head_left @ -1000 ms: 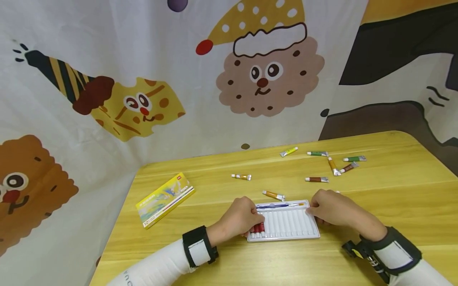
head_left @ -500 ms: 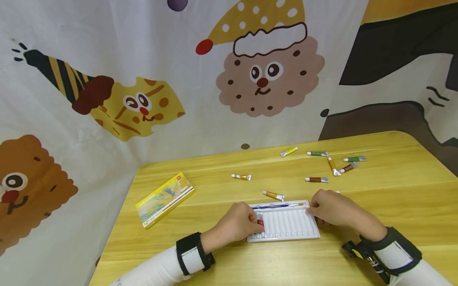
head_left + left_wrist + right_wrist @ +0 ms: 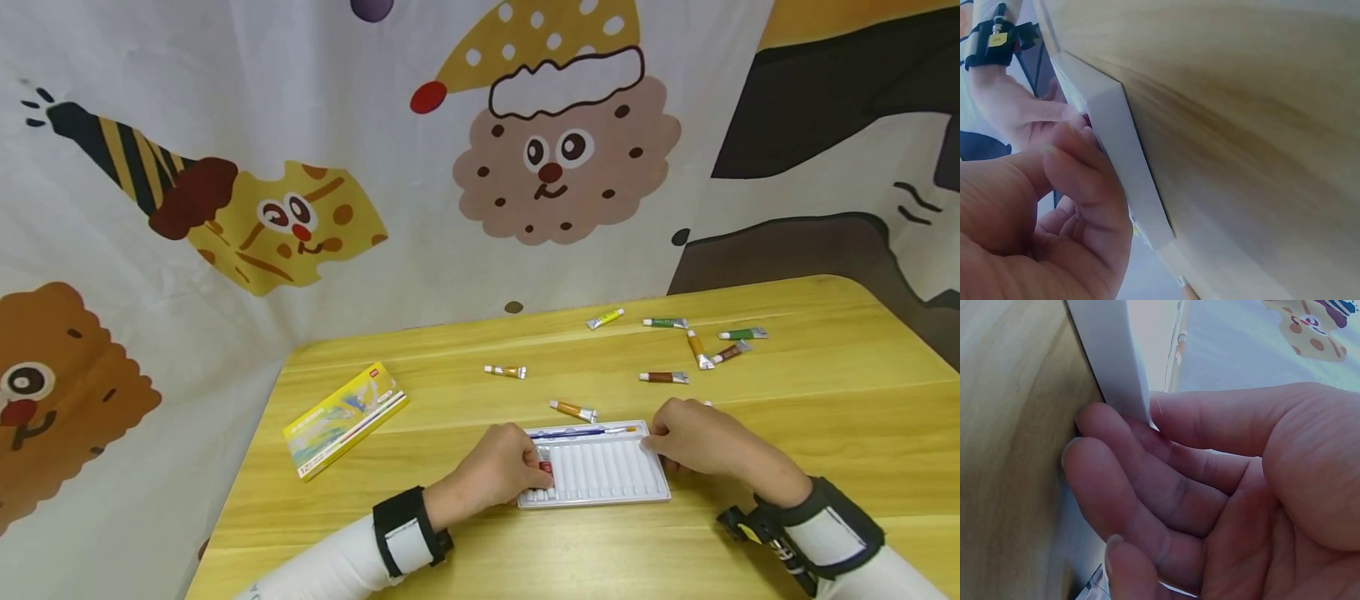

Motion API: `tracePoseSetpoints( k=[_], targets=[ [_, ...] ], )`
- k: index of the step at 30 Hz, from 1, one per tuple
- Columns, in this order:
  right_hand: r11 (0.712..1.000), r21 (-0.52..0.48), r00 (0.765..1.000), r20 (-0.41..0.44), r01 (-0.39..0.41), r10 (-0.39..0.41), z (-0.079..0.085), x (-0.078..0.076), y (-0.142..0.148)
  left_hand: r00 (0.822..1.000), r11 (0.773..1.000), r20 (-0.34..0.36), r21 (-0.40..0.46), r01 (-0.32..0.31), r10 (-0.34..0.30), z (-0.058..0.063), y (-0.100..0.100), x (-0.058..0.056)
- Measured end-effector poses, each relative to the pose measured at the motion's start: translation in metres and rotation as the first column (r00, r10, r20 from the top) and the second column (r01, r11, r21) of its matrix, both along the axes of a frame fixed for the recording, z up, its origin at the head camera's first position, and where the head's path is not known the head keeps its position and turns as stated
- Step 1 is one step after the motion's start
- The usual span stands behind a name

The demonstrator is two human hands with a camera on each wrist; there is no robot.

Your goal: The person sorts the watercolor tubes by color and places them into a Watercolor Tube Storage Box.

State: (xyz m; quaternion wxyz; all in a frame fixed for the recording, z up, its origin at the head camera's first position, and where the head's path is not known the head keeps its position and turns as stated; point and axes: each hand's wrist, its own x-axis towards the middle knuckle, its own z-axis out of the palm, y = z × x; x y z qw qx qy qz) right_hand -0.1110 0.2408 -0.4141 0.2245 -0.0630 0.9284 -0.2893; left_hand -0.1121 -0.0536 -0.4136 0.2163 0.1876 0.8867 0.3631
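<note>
The left hand (image 3: 497,462) is curling its fingers at a red paint tube (image 3: 546,467) in the left end of the white tray (image 3: 607,467); whether it is pinching the tube I cannot make out; the right hand (image 3: 693,439) is gripping the tray's right edge; the tray is lying on the counter (image 3: 555,550).

Surface before me (image 3: 442,417): wood-grained, smooth, soft sheen | my tray (image 3: 607,467): smooth white plastic, slightly glossy | far-right paint tubes (image 3: 665,377): shiny metallic crimped ends | box (image 3: 345,421), left: glossy printed card | my left sleeve (image 3: 322,554): matt white cloth | far backdrop (image 3: 420,275): lightly creased, matt cloth
</note>
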Motion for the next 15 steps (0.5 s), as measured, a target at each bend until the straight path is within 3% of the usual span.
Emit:
tracePoseSetpoints(
  k=[7, 15],
  targets=[
    [1.0, 0.005, 1.0, -0.01, -0.002, 0.002, -0.0001, 0.0002, -0.0006, 0.999, 1.0, -0.049, -0.029, 0.012, -0.014, -0.0004, 0.0011, -0.0003],
    [1.0, -0.001, 1.0, -0.011, -0.006, 0.006, -0.001, 0.0003, 0.0001, 0.998, 0.999, -0.056, -0.048, 0.013, -0.016, 0.0004, 0.0028, 0.0008]
  ],
)
